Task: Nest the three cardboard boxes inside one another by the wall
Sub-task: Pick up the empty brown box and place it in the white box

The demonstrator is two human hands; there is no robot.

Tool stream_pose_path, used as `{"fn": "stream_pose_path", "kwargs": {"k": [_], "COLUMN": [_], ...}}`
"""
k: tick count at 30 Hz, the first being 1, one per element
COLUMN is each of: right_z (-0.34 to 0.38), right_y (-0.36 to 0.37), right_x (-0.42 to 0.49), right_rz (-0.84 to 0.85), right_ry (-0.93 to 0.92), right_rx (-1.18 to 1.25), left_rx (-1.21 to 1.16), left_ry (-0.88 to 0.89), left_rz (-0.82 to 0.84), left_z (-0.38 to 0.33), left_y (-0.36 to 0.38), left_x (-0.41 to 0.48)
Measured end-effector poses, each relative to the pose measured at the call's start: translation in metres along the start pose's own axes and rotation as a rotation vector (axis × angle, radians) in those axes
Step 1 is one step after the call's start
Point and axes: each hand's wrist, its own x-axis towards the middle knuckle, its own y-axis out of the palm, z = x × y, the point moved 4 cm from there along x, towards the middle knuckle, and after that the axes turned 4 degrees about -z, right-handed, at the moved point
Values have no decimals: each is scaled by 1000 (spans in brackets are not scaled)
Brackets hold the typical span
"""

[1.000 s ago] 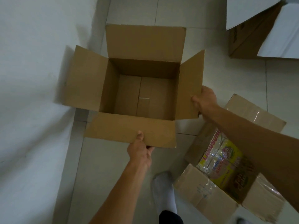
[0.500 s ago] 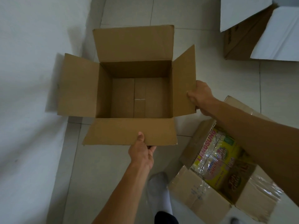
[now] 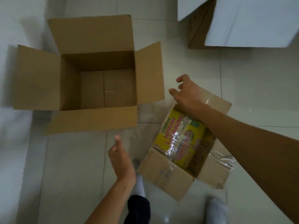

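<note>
Counting from the left: three cardboard boxes on the pale tiled floor, and two bare hands over them. Hard against the white wall on the left sits the big brown box, all four flaps folded outward, its left flap lying against the wall, its inside bare down to the taped bottom seam. Just below its near flap hovers the left hand, palm turned inward, fingers straight and held close together, touching nothing, the forearm rising from the bottom edge. Beneath that arm, one foot in a white sock with a dark trouser leg above it; a second white sock shows blurred at lower right. Next over, the smaller box lies turned at an angle near the big one, flaps open, clear tape hanging off its right flap, and one shrink-wrapped yellow printed pack fills it. Above its far flap sits the right hand, fingers curled and spread apart, gripping nothing; whether the wrist brushes the flap, I can't tell. The forearm crosses the pack from the right edge. Top right, well apart, the third box, brown-sided with two white-faced flaps open.
</note>
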Motion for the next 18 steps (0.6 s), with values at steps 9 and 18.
{"fn": "stream_pose_path", "kwargs": {"k": [9,18], "right_z": [-153,-256], "right_y": [-45,-71], "right_x": [-16,35], "right_rz": [95,93], "right_ry": [-84,-71], "right_rx": [-314,-333], "left_rx": [127,33], "left_ry": [-546,-573], "left_rz": [-63,-148], "left_z": [180,254], "left_y": [47,85], "left_x": [-84,-88]}}
